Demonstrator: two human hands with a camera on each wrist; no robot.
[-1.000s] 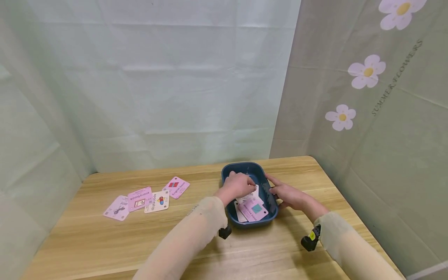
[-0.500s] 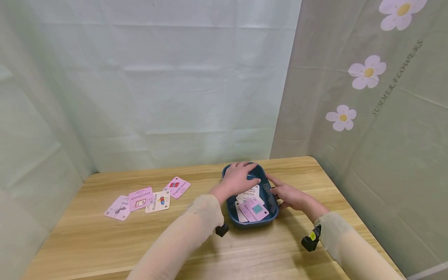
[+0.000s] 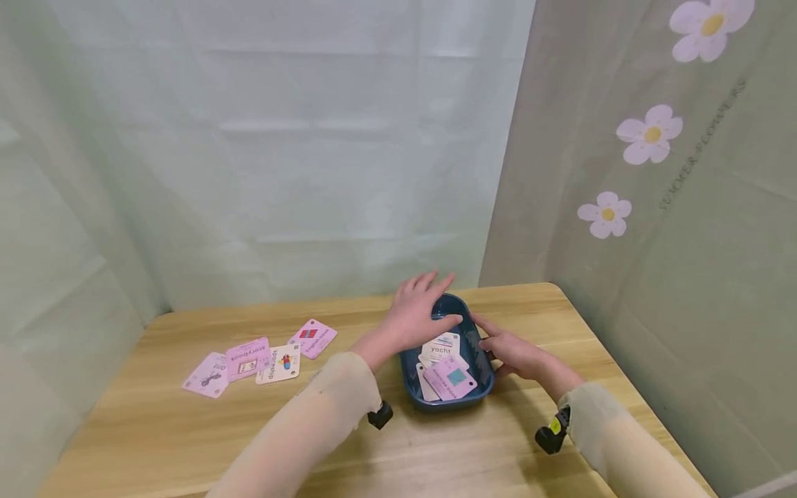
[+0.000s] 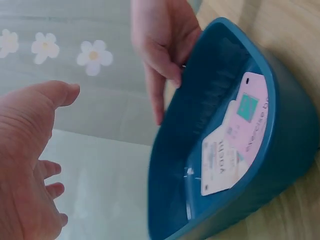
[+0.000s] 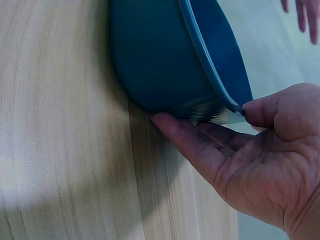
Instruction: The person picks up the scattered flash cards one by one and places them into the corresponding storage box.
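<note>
A dark blue box (image 3: pixel 479 377) stands on the table, holding a few picture cards. Among them are a white yacht card (image 3: pixel 441 349) and a pink exercise book card (image 3: pixel 451 377), lying overlapped. My right hand (image 3: pixel 517 353) holds the box's right wall. In the right wrist view its thumb lies at the rim and its fingers (image 5: pixel 192 142) are against the outer side. Raised over the box's left edge, my left hand (image 3: pixel 414 315) has spread fingers and nothing in it. It hides the box's far left corner in the head view.
To the left on the wooden table (image 3: pixel 187 443) lie an ant card (image 3: pixel 207 375), a storybook card (image 3: pixel 249 358), a spaceship card (image 3: pixel 278 363) and an English book card (image 3: pixel 313 337). Cloth curtains (image 3: pixel 324 152) hang behind and at both sides.
My left hand has let go of the yacht card inside the box, spread its fingers and risen up and to the left. The right hand stays on the box wall.
</note>
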